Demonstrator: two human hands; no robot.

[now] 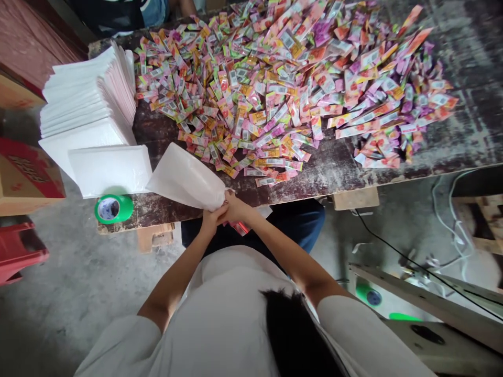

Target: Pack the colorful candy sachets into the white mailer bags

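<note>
A white plastic bag [186, 175] lies slanted over the table's front edge, its end bunched up between my hands. My left hand [213, 215] is closed on that bunched end from the near side. Pressed against it, my right hand [236, 207] is closed on the same end; its fingertips are partly hidden. Just below my hands, over my lap, some red and pink wrapping [240, 228] shows, mostly covered by my forearm. Beyond the bag spreads a big heap of small stick-shaped candy packets [251, 99].
Stacked white bags [86, 104] stand on the table's left, with a green tape roll [113, 208] by the front corner. Cartons [27, 178] and a red plastic stool [23, 251] are at far left. A person [153, 13] is across the table. Cables [396, 251] hang at right.
</note>
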